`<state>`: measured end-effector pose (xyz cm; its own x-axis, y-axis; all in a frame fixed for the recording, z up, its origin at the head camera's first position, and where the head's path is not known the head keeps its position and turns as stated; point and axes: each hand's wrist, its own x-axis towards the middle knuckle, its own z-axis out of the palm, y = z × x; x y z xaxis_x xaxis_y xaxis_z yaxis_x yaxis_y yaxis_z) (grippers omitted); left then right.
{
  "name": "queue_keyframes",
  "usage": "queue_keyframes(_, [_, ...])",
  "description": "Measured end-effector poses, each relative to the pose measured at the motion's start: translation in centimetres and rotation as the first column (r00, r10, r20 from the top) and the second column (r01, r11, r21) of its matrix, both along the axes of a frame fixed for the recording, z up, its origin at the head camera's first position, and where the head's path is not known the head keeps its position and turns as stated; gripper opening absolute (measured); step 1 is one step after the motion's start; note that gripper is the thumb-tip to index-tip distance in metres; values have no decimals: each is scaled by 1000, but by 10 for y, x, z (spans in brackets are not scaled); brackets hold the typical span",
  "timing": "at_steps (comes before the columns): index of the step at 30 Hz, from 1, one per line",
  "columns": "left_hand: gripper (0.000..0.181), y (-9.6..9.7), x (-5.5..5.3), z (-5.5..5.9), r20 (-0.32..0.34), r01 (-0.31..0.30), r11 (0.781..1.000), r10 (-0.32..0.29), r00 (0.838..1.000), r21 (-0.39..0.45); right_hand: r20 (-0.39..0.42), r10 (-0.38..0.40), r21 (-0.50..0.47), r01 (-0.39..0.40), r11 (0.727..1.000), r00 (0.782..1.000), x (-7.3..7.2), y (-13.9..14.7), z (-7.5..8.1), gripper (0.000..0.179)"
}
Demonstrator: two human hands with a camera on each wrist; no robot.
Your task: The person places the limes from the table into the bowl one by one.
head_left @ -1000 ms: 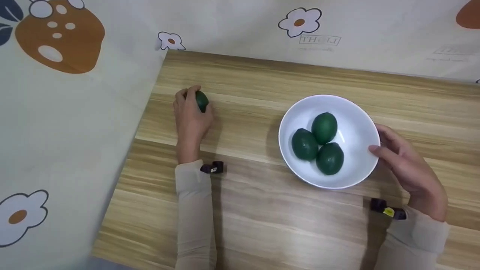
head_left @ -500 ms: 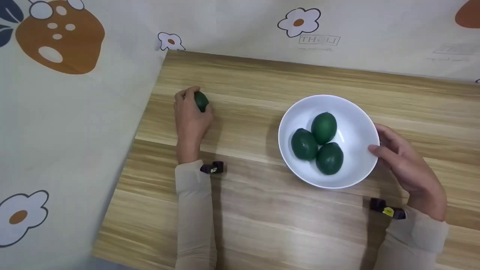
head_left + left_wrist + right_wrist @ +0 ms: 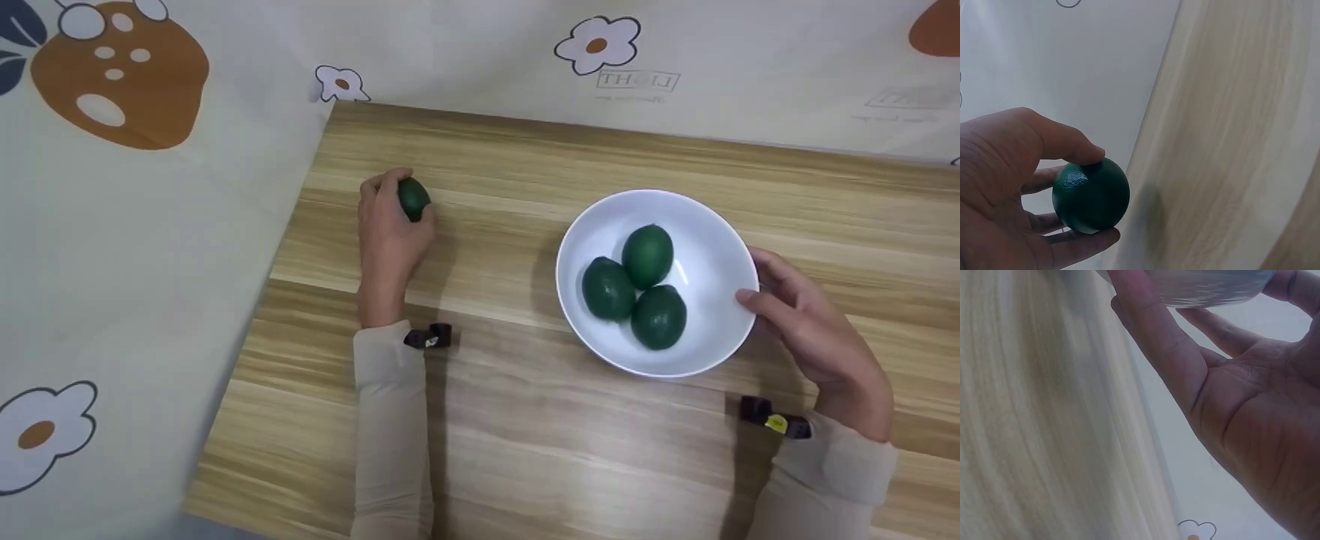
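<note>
My left hand [image 3: 391, 232] pinches a dark green lime [image 3: 414, 199] toward the table's far left corner. In the left wrist view the thumb lies over the top of this glossy lime [image 3: 1091, 197] and the fingers are under and behind it. A white bowl [image 3: 712, 259] stands right of the middle, with three similar limes [image 3: 648, 256] grouped on its left side. My right hand [image 3: 829, 337] holds the bowl's right side, thumb over the rim and fingers beneath. From the right wrist, the bowl's underside [image 3: 1213, 287] shows above the palm.
Beneath everything is a wood-grain table [image 3: 540, 427], its left edge running down at a slant. Pale sheeting [image 3: 465, 52] with printed flowers and a strawberry borders the table at the left and back. Each wrist wears a small black camera band [image 3: 776, 420].
Over the last half second my left hand has shifted slightly to the right with the lime in its grip. The right hand and the bowl have kept their place.
</note>
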<state>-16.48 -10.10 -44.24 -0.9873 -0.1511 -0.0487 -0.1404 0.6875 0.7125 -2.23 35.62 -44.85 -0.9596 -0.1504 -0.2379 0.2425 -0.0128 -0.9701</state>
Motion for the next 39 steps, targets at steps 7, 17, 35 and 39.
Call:
queue_keyframes(7, [56,5,1,4,0,30,999,-30,1000,24,-3,-3,5,3,1000,1000,-1,0,0,44])
queue_keyframes(17, [55,8,1,2,-39,67,997,-65,997,35,-4,-1,69,1,998,1000,0,-1,2,44])
queue_keyframes(35, [58,12,3,7,-10,89,994,-88,996,66,15,2,100,-3,995,1000,0,1,1,45])
queue_keyframes(39, [58,11,3,7,-11,99,992,-98,995,76,7,2,74,-3,997,1000,0,0,1,44])
